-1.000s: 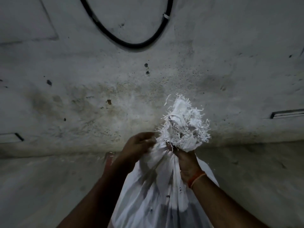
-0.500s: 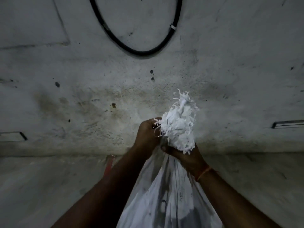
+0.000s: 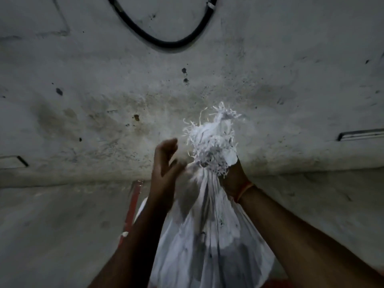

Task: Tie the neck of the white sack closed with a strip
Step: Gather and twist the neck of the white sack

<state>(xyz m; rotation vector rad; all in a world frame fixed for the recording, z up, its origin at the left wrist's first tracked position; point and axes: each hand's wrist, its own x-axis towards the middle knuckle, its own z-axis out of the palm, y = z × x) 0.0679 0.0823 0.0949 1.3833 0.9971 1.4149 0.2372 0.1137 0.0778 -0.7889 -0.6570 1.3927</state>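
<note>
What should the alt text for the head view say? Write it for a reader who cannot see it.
A person's right hand grips the gathered neck of a white sack, its frayed mouth bunched above the grip. The left hand is beside the neck with fingers loosely spread, holding nothing clearly visible. A stained concrete wall with a black cable stands behind.

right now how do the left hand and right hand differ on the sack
The right hand grips the gathered neck of the white sack just under its frayed top, while the left hand grips nothing. The right hand's fingers are wrapped round the cloth; the left hand's fingers are loosely curled beside the neck. Only the right wrist wears an orange thread. Both are raised at neck height, one on each side of the sack.
</note>
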